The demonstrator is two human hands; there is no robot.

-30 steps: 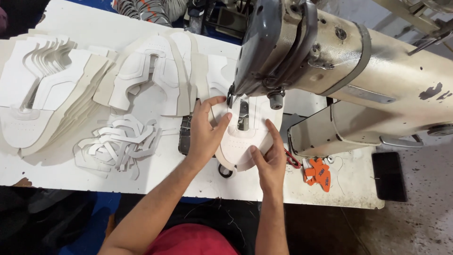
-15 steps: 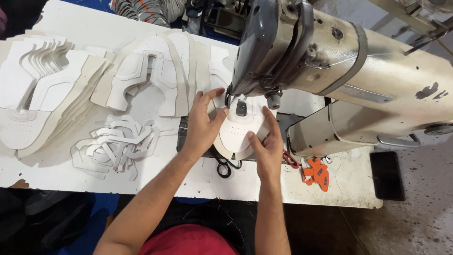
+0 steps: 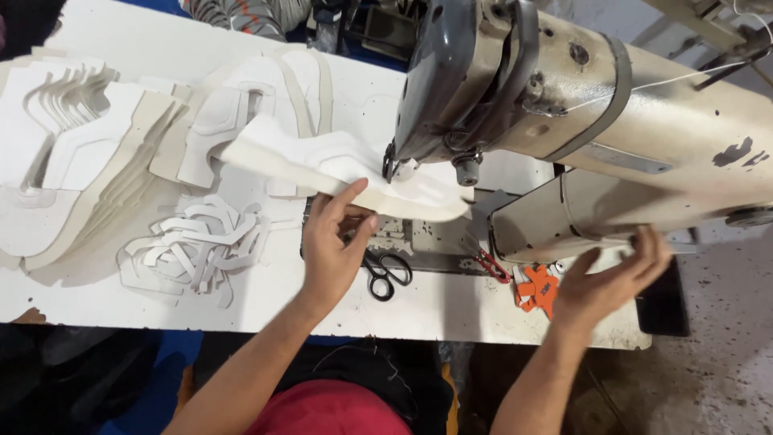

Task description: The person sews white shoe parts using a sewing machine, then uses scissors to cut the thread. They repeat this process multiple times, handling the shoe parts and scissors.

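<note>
One white shoe-upper piece sits pinched in our left hand, lifted beside the sewing machine; our right hand hangs open, empty. Many stacked cut pieces wait.

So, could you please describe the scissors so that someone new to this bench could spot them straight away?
Start at the big cream sewing machine on the white table. Just below its needle head, beside the person's left hand, lie the scissors, flat on the table. They are small, dark and black-handled, unlike the white cut pieces to the left and the orange tool to the right.
</note>
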